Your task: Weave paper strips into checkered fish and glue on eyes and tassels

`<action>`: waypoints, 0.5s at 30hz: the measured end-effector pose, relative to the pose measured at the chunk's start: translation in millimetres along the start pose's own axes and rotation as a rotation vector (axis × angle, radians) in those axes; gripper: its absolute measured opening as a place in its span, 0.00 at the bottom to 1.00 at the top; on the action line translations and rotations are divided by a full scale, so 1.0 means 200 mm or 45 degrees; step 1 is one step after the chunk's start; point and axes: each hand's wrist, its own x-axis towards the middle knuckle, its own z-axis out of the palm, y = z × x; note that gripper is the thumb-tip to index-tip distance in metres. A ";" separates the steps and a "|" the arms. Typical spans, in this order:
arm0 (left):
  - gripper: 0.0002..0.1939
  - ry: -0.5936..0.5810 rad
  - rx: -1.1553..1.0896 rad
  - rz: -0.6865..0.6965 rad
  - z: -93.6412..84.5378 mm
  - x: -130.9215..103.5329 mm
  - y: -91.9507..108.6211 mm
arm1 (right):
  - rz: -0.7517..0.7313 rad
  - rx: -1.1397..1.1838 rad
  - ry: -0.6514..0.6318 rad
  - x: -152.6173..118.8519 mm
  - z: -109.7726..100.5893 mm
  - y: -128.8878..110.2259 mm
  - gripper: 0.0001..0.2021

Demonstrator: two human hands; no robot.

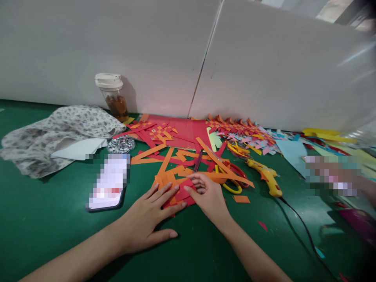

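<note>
My left hand lies flat with fingers spread, its fingertips resting on orange and red paper. Thumb and fingers of my right hand are curled together at the edge of a piece of red paper, which lies partly under my left fingers. Loose orange paper strips are heaped just beyond both hands. Scissors with yellow and red handles lie right of my right hand, partly covered by strips.
A yellow glue gun with a black cord lies at right. A phone lies at left, near a patterned cloth and a lidded cup. Woven paper fish lie by the wall. Someone else's arm reaches in at right.
</note>
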 end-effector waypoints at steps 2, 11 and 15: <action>0.34 0.029 0.007 0.012 -0.01 0.00 0.00 | -0.008 0.000 -0.007 0.01 0.00 0.01 0.09; 0.19 0.216 0.052 -0.177 -0.05 0.14 -0.10 | -0.026 0.027 -0.001 0.01 0.01 0.03 0.08; 0.13 0.284 0.016 -0.203 -0.06 0.25 -0.12 | -0.006 0.038 -0.010 0.01 0.00 0.03 0.08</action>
